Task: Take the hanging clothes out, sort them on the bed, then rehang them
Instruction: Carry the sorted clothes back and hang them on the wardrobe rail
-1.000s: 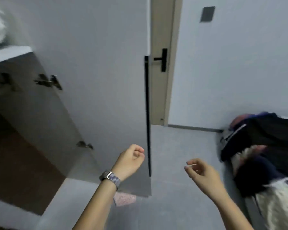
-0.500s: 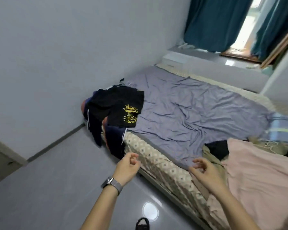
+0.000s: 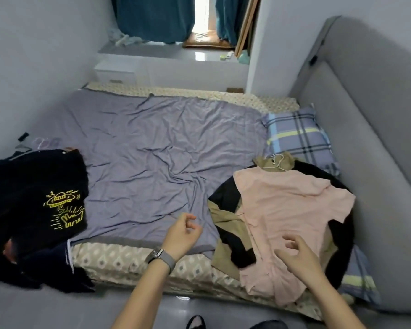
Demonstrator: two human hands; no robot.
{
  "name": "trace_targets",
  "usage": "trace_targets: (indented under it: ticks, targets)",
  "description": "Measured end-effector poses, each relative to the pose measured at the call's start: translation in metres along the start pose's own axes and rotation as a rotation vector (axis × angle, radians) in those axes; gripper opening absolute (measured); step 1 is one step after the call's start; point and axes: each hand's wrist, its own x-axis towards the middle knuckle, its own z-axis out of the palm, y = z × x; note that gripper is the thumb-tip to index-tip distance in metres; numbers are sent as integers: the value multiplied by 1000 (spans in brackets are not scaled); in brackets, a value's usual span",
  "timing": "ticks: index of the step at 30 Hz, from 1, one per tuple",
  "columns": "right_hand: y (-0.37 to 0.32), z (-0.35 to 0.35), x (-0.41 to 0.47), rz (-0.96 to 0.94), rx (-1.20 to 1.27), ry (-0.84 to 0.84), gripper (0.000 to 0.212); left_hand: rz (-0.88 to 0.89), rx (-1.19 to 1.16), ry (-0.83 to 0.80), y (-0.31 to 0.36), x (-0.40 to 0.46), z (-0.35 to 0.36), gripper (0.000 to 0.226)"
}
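Two heaps of clothes on the bed (image 3: 152, 162). At the right, by the headboard (image 3: 365, 129): pink shirt (image 3: 290, 222) spread on top, over a khaki garment (image 3: 226, 217) and a black garment (image 3: 233, 243), with a white hanger (image 3: 277, 162) at the collar end near the plaid pillow (image 3: 299, 136). At the left edge: black shirt with yellow print (image 3: 45, 193) atop dark clothes, part spilling over the mattress side toward the floor. Between the heaps, bare wrinkled purple sheet (image 3: 157, 148). Left hand (image 3: 182, 236), watch (image 3: 160, 257) on the wrist, above the sheet's near edge, fingers loosely curled, gripping nothing. Right hand (image 3: 297, 255) over the pink shirt's lower part, fingers relaxed and spread, nothing grasped; contact with the cloth not clear. Teal curtains (image 3: 152, 17) at the far end.
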Motion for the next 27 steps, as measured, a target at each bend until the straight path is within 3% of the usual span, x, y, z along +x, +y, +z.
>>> trace_targets:
  ticks: [8,10,14,16,19,22,25,27]
  targets:
    - [34,-25,96,90,34,-16,35,-20,54,-96,19,76,66,11]
    - [45,-28,126,88,-47,-113,30,-48,55,-117,29,94,88,11]
    - [60,-43,200,-9,-332,-481,21,-56,14,-91,72,149,138,18]
    - [63,-57,254,-102,-443,-548,22,-51,-8,-59,92,181,165,13]
    - [60,-82,356,-192,-508,-366,31,-63,-49,-12,109,215,204,13]
    - [49,-103,456,-153,-568,-107,42,-126,-125,10,104,229,233,13]
    - [50,-107,525,-22,-885,-139,63,-207,-126,11,86,229,247,14]
    - [58,-96,547,80,-940,-214,74,-269,-112,3,72,224,248,18]
